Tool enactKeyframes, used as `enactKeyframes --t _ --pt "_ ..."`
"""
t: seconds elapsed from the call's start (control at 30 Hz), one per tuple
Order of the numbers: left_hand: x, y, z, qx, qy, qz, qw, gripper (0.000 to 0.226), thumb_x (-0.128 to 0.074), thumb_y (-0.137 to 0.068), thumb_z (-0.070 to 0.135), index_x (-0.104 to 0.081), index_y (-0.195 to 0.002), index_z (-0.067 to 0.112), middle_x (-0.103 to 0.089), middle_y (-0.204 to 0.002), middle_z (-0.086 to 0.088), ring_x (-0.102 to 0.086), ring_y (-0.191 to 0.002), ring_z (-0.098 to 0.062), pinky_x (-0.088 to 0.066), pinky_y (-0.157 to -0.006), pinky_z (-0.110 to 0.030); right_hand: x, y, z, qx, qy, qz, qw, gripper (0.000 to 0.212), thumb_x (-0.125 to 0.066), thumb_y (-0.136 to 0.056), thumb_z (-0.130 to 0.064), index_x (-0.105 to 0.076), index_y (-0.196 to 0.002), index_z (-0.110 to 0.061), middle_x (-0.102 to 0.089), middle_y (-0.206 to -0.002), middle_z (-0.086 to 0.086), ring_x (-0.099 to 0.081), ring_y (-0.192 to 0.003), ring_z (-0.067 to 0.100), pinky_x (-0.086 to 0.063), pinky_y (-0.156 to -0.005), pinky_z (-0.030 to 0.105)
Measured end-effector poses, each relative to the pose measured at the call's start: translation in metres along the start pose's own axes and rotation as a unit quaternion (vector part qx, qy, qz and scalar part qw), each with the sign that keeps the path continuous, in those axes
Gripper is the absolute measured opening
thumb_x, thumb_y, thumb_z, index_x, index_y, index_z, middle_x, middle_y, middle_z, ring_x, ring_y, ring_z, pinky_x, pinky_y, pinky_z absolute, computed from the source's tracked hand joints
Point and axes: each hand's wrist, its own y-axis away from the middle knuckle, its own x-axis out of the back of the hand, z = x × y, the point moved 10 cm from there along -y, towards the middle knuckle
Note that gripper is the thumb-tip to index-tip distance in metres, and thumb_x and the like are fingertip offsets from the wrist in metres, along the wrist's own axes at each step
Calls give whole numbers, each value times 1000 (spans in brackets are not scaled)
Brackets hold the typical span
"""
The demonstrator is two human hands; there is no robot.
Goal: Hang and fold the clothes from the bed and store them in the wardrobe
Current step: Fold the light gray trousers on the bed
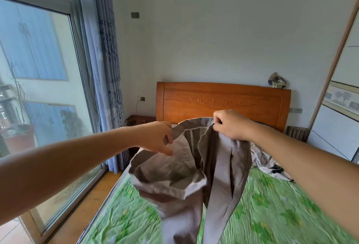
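I held the grey trousers (pixel 223 166) up over the middle of the bed (pixel 275 216), my left hand (pixel 157 137) pinching one side of the waistband, my right hand (pixel 231 125) pinching the other, a crumpled garment (pixel 266 159) lying near the bed's right edge.

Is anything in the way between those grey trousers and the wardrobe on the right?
The left hand and right hand hold the trousers above the bed. Only the bed's corner, with another crumpled garment, lies between them and the wardrobe. Its panels in view look closed, so a door probably needs sliding open.
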Motion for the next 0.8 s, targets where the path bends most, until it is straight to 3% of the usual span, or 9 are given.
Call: enactKeyframes --t 0.1,0.17,0.27,0.4,0.5,0.53,0.6,0.7,0.8 --pt "-8 -1 4 -1 31 17 999 38 -67 -87 56 -72 -101 21 -51 -106 11 -53 -89 -7 -46 -80 -24 1 -2 0 1 4 1 1000 17 -58 -89 -18 -53 -74 -21 -58 -75 -8 -50 -67 8 -31 -55 28" --pt "-9 -2 4 1 24 36 999 25 -72 -87 34 -67 -109 23 -45 -112 13 -53 -96 -10 -44 -82 -22 2 -3 0 4 4 -1 1000 17 -57 -89 -18 -51 -73 -22 -60 -75 -6 -52 -67 12 -33 -55 31" --pt "-3 -4 5 -18 41 78 996 26 -62 -89 7 -62 -106 26 -43 -112 12 -56 -91 -13 -50 -75 -24 7 -4 0 11 7 2 1000 16 -55 -88 -17 -50 -74 -21 -62 -76 0 -54 -69 21 -37 -59 35" --pt "-4 -6 3 -37 33 77 996 30 -59 -92 4 -66 -90 33 -49 -109 8 -56 -92 -14 -53 -82 -27 8 -1 6 17 20 -7 1000 12 -51 -89 -13 -52 -85 -25 -61 -74 2 -54 -64 25 -39 -57 36" --pt "-18 -1 -8 10 59 33 998 29 -54 -88 -3 -73 -87 18 -54 -112 3 -58 -99 -21 -52 -88 -35 5 4 11 11 37 -26 999 27 -45 -89 -9 -59 -94 -32 -61 -67 -2 -56 -58 21 -44 -57 36" --pt "-24 3 -8 20 49 13 999 26 -52 -90 2 -74 -89 16 -53 -111 3 -58 -98 -22 -52 -87 -37 5 5 12 11 45 -29 999 29 -44 -90 -9 -62 -94 -31 -63 -70 -3 -59 -64 22 -48 -62 37" --pt "-40 13 -3 26 -35 -41 998 33 -47 -96 38 -73 -96 18 -51 -113 2 -57 -99 -22 -50 -86 -39 5 5 14 10 50 -22 998 29 -45 -89 -9 -66 -88 -28 -65 -76 -8 -62 -76 21 -51 -72 38" --pt "-74 29 -5 47 -89 -110 989 89 -31 -74 95 -62 -121 26 -41 -128 6 -52 -108 -19 -50 -86 -35 -2 4 12 9 48 -20 999 29 -45 -87 -9 -66 -83 -28 -60 -73 -14 -60 -78 18 -49 -72 35" --pt "-107 35 1 23 -112 -137 984 122 -58 -52 96 -35 -148 23 -26 -146 8 -47 -120 -21 -51 -96 -38 -8 4 9 10 48 -24 999 29 -45 -88 -11 -66 -83 -31 -62 -77 -13 -60 -79 17 -49 -73 35"
